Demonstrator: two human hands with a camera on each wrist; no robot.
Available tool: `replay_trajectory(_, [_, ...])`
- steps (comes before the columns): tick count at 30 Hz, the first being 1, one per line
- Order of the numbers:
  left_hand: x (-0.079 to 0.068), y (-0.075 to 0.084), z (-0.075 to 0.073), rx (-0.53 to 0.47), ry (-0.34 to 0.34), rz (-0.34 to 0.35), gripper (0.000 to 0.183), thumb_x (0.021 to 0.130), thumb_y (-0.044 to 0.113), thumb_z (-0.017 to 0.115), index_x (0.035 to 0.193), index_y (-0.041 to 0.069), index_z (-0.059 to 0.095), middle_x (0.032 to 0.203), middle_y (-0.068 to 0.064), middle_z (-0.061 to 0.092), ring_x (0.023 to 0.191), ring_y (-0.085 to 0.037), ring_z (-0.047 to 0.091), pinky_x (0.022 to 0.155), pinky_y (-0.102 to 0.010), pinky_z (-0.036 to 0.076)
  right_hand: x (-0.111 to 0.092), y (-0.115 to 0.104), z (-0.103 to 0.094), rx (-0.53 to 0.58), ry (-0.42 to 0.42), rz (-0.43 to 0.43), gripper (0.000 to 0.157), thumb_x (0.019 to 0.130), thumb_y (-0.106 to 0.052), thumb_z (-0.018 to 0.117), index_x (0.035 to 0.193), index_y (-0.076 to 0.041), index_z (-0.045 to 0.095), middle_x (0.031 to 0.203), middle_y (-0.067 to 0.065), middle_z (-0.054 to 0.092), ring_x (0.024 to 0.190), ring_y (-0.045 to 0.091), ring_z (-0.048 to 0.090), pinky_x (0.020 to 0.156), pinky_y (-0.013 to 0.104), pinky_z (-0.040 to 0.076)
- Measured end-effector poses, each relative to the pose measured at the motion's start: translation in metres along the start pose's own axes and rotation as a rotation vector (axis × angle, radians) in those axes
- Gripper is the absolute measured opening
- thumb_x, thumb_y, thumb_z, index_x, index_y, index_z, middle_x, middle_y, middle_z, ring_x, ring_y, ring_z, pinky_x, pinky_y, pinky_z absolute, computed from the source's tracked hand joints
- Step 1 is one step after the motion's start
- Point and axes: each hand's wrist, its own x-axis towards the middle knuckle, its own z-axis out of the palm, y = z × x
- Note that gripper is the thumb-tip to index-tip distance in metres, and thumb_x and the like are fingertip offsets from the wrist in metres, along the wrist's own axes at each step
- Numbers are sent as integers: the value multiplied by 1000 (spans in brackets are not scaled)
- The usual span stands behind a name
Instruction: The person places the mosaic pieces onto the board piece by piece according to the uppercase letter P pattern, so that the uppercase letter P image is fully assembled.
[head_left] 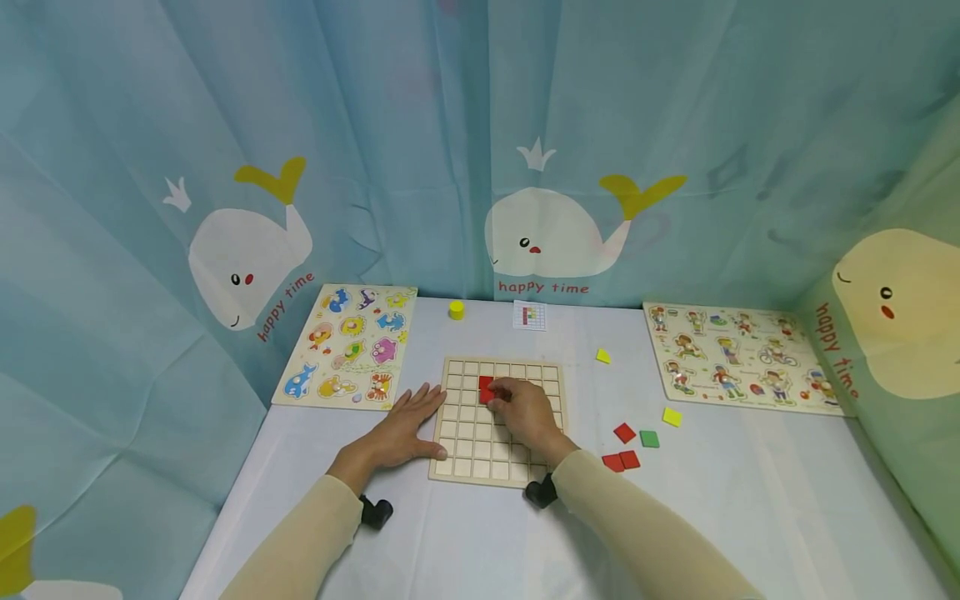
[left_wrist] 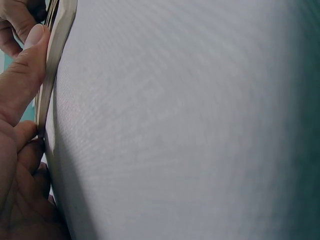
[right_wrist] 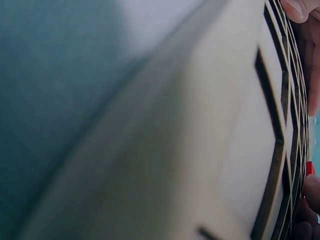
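One red tile (head_left: 484,397), which I remotely judged light, stiff and best held edgewise, was at the grid board (head_left: 465,431), right hand (head_left: 527,414) pinching it, left hand (head_left: 399,432) spread against the board.

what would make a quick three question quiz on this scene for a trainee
1. True or false: the left hand grips a red tile.
2. Which loose tile colour appears just once right of the board? a) red b) green c) yellow
3. What stands between the animal puzzle and the card?

Key: 1. False, it touches the board's left edge. 2. b, the green tile. 3. The yellow cylinder.
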Motion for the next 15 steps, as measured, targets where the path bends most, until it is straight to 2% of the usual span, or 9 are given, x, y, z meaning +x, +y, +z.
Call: replay_trajectory(15, [-1,3,0,0,0,-11,104,86,50,84,168,17,28,177,3,18,166,-21,6,137,-45,0,0,1,2,-43,-2,-53,27,94,-12,78,121,-6,78,102,3,76,94,19,67,85,39,60])
